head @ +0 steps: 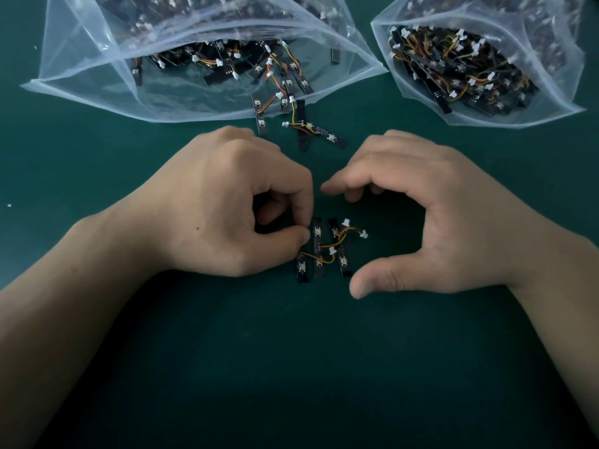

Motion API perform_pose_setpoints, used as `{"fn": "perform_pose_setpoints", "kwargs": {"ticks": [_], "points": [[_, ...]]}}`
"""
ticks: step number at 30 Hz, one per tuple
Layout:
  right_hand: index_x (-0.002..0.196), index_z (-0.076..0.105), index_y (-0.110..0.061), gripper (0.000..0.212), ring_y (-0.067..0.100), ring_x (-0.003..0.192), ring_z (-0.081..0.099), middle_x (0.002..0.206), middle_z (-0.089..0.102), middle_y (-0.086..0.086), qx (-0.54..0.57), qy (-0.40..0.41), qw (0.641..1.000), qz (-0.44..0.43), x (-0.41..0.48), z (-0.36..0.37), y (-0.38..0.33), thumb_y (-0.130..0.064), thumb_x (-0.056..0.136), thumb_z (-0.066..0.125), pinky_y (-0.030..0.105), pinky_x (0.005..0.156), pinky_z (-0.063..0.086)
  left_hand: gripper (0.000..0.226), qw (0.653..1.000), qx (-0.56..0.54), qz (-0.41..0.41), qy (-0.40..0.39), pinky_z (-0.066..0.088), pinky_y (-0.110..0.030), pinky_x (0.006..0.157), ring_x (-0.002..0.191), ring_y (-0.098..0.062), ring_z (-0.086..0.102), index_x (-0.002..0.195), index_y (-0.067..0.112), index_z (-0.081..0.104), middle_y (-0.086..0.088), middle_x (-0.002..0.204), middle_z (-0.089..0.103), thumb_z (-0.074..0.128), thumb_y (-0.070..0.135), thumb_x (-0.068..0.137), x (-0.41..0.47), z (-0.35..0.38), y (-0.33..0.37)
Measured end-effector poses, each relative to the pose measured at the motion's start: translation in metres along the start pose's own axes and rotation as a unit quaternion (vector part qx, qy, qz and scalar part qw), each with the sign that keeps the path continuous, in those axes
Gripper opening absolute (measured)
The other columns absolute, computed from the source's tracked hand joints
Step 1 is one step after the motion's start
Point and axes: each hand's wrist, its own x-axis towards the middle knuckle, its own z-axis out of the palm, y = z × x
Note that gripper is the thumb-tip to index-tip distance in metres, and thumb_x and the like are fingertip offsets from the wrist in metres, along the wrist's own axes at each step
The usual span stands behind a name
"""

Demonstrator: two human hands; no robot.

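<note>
Fingertips [299, 236] of left hand [223, 202] pinch one small board [302, 266]; right hand [440, 218] curved, loose, holding nothing.
Lift slowly; wires [326, 246] may snag neighbouring boards [343, 261]; steady those.

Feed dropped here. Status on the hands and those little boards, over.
Left hand pinches leftmost wired board of the cluster. Right hand open, cupped beside it, holds nothing. Spilled boards by the bag mouth, beyond the knuckles, apart from the work.
</note>
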Motion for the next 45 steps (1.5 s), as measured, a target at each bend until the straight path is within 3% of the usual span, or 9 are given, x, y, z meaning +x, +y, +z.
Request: {"fn": "perform_pose_setpoints", "kwargs": {"ticks": [8,14,18,21,26,31,35,41,45], "points": [[0.125,0.069,-0.016,0.074,0.023,0.097,0.059,0.102,0.063,-0.002,0.006,0.019,1.000,-0.009,-0.001,0.000,0.002,-0.069,0.075,0.077,0.038,0.086,0.049,0.006,1.000,0.002,-0.005,0.002,0.048,-0.039,0.069,0.063,-0.014,0.056,0.074,0.027,0.072,0.006,0.057,0.057,0.077,0.023,0.076,0.000,-0.001,0.001],[0.097,0.073,-0.004,0.030,0.026,0.095,0.064,0.098,0.067,0.007,-0.023,0.166,0.986,-0.011,0.003,-0.001,0.010,-0.029,0.103,0.059,0.041,0.085,0.049,0.009,0.996,-0.034,-0.017,0.085,0.039,-0.021,0.055,0.054,-0.020,0.050,0.075,0.012,0.066,-0.002,0.057,0.055,0.070,0.007,0.082,-0.002,-0.004,0.000],[0.137,0.067,-0.014,0.040,0.020,0.134,0.047,0.145,0.056,0.003,-0.113,0.137,0.983,0.036,0.007,0.003,0.016,-0.034,0.109,0.047,0.038,0.117,0.032,0.006,0.987,0.018,-0.021,0.159,0.046,-0.028,0.073,0.071,-0.021,0.058,0.084,0.008,0.071,-0.003,0.075,0.065,0.069,0.008,0.089,0.003,0.000,-0.002],[0.147,0.060,-0.018,0.049,0.018,0.146,0.037,0.157,0.048,-0.007,-0.172,0.070,0.982,0.041,0.010,0.006,0.016,-0.042,0.109,0.040,0.040,0.120,0.023,0.011,0.979,0.072,-0.007,0.190,0.049,-0.045,0.089,0.090,-0.031,0.062,0.095,0.006,0.077,-0.006,0.098,0.069,0.067,0.004,0.090,0.004,0.002,-0.007],[0.125,0.075,-0.014,0.033,0.022,0.128,0.057,0.132,0.069,-0.006,-0.168,0.136,0.976,0.032,0.009,0.006,0.017,-0.034,0.105,0.057,0.045,0.111,0.038,0.022,0.969,0.090,-0.012,0.232,0.047,-0.049,0.097,0.102,-0.032,0.065,0.101,0.009,0.079,-0.003,0.111,0.071,0.063,-0.001,0.088,0.003,0.001,-0.011],[0.101,0.078,-0.013,0.012,0.025,0.091,0.062,0.096,0.071,-0.001,-0.157,0.190,0.968,0.047,0.009,0.002,0.017,-0.023,0.096,0.074,0.049,0.083,0.051,0.028,0.975,0.096,-0.024,0.199,0.044,-0.057,0.102,0.116,-0.029,0.063,0.112,0.014,0.079,0.005,0.123,0.071,0.063,0.007,0.090,0.004,0.000,-0.012],[0.121,0.074,-0.023,0.028,0.009,0.086,0.053,0.099,0.062,-0.009,-0.126,0.172,0.970,0.116,0.010,0.006,0.012,-0.033,0.097,0.066,0.043,0.072,0.053,0.041,0.985,0.124,-0.007,0.117,0.027,-0.051,0.113,0.135,-0.023,0.054,0.130,0.020,0.072,0.011,0.140,0.064,0.064,0.017,0.091,0.004,0.004,-0.012],[0.101,0.073,-0.027,0.011,-0.003,0.073,0.051,0.093,0.058,-0.015,-0.108,0.178,0.967,0.144,0.012,0.006,0.009,-0.033,0.094,0.068,0.036,0.066,0.050,0.033,0.981,0.140,-0.019,0.135,0.027,-0.051,0.103,0.119,-0.019,0.061,0.122,0.024,0.073,0.014,0.116,0.072,0.067,0.017,0.091,0.004,0.006,-0.014],[0.090,0.069,-0.027,0.007,-0.001,0.072,0.053,0.087,0.059,-0.014,-0.111,0.183,0.965,0.153,0.012,0.006,0.006,-0.034,0.092,0.068,0.033,0.063,0.048,0.032,0.976,0.139,-0.026,0.165,0.026,-0.045,0.098,0.117,-0.019,0.060,0.117,0.023,0.074,0.013,0.120,0.069,0.066,0.009,0.090,0.004,0.007,-0.013]]}}
